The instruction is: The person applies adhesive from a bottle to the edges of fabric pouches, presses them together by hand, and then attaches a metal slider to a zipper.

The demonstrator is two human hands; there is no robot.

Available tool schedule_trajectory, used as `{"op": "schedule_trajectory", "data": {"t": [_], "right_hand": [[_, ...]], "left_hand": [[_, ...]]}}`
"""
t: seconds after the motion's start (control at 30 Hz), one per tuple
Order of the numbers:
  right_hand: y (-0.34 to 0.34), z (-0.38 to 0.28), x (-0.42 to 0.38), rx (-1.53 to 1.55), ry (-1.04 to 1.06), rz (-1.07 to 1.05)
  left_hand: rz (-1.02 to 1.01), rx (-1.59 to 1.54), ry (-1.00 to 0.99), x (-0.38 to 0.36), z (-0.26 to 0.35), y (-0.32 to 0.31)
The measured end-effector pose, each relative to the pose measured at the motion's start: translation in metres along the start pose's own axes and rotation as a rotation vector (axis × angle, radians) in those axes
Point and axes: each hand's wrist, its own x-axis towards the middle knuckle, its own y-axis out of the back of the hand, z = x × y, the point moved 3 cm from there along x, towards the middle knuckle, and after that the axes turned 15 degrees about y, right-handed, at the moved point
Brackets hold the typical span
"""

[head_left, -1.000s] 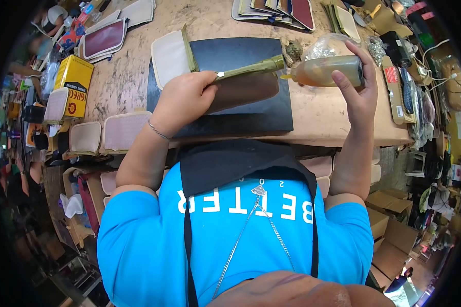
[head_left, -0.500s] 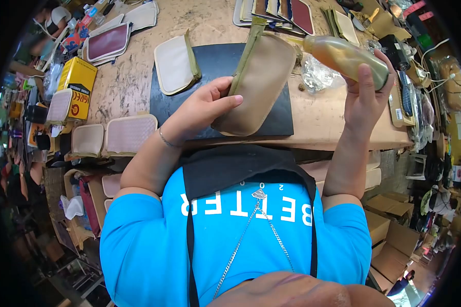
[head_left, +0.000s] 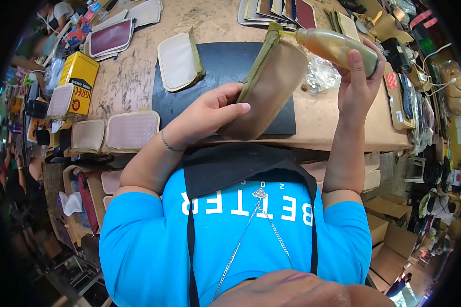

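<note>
Clasped in the right hand (head_left: 361, 79), the bottle (head_left: 335, 47) has brought its yellow nozzle (head_left: 288, 34) closer, right at the far end of the brown pouch's (head_left: 274, 87) olive strip (head_left: 258, 64). Left thumb and fingers clamp the pouch's left side, the left hand (head_left: 207, 112) holding it tilted above the black mat (head_left: 223, 64), toward the table's (head_left: 123, 66) near edge. A cream piece (head_left: 177, 62) overlaps the mat's far left corner.

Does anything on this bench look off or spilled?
No spill shows. The worktop is scuffed with dark marks toward the left, probably wear, and crumpled clear plastic lies loose right of the black board.
</note>
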Motion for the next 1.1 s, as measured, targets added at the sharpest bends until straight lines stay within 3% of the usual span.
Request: {"op": "schedule_trajectory", "data": {"t": [0.5, 0.7, 1.1], "right_hand": [[-0.007, -0.005, -0.029, 0.064, -0.128, -0.096], [-0.015, -0.009, -0.043, 0.074, -0.183, -0.163], [-0.031, -0.012, -0.062, 0.052, -0.188, -0.3]], "left_hand": [[-0.01, -0.076, 0.008, -0.006, 0.007, -0.002], [0.085, -0.075, 0.058, -0.009, 0.005, 0.004], [0.071, -0.316, 0.06, -0.014, 0.01, 0.006]]}}
